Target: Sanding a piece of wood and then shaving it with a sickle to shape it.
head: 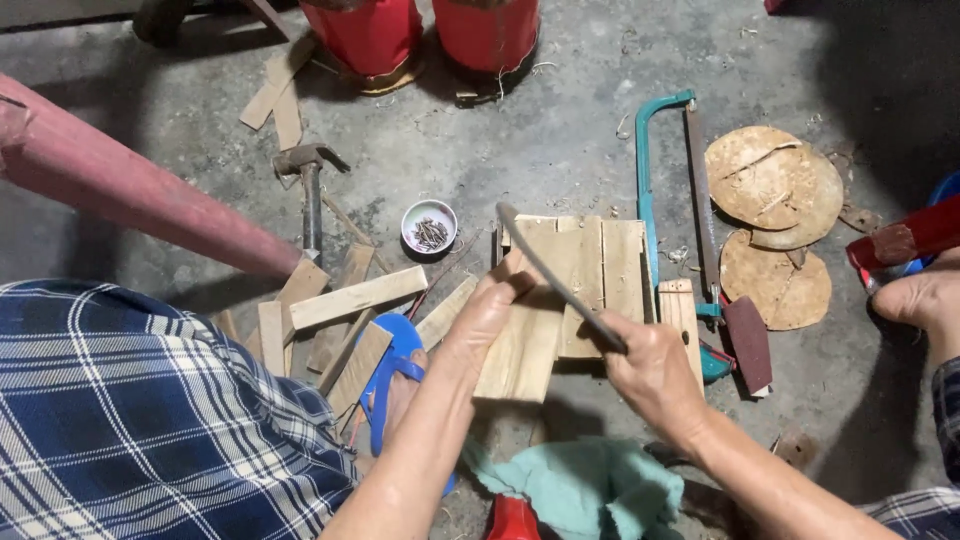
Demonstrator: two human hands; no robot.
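Observation:
My left hand [492,303] holds a pale wooden slat [520,355] by its upper left edge, tilted over the concrete floor. My right hand [652,372] grips the lower end of a long thin dark blade [555,285]. The blade lies slanted across the slat's face, and its tip points up and left past my left fingers. Behind the slat, a panel of joined pale planks [612,258] rests on the floor.
Left of my hands lie loose wood offcuts [350,300], a hammer [311,195] and a small bowl of nails [429,227]. A teal hacksaw [644,180] and round wooden discs [772,180] lie to the right. Another hand [925,296] rests at the right edge. Teal cloth [585,485] lies below.

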